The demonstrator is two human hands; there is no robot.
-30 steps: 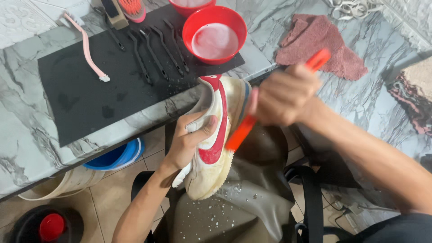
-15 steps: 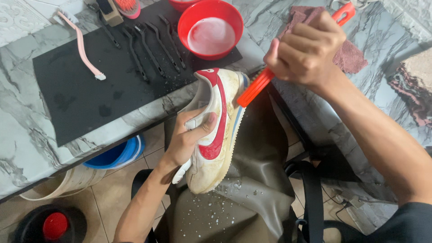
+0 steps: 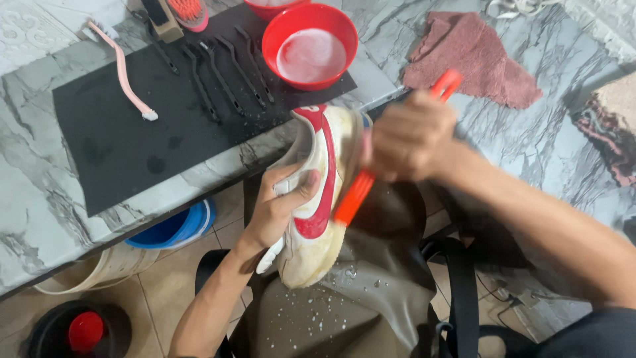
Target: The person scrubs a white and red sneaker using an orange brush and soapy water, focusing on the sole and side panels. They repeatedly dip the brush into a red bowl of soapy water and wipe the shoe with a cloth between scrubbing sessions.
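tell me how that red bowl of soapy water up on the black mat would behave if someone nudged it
The red bowl looks like thin plastic, so probably light itself, with the milky liquid adding most of its weight. It sits flat on the black mat, which may grip it, so it would likely drag rather than glide. A sharp push could slop liquid over the rim.

Light: even, soft, fairly bright, from above | Shadows: faint, deepest under marble table (image 3: 40,219) edge | Glare: dull sheen on marble and on red bowl (image 3: 310,40) rim | Blur: motion smear on right hand (image 3: 412,136) and orange brush (image 3: 354,195) | Elsewhere: reasonably sharp
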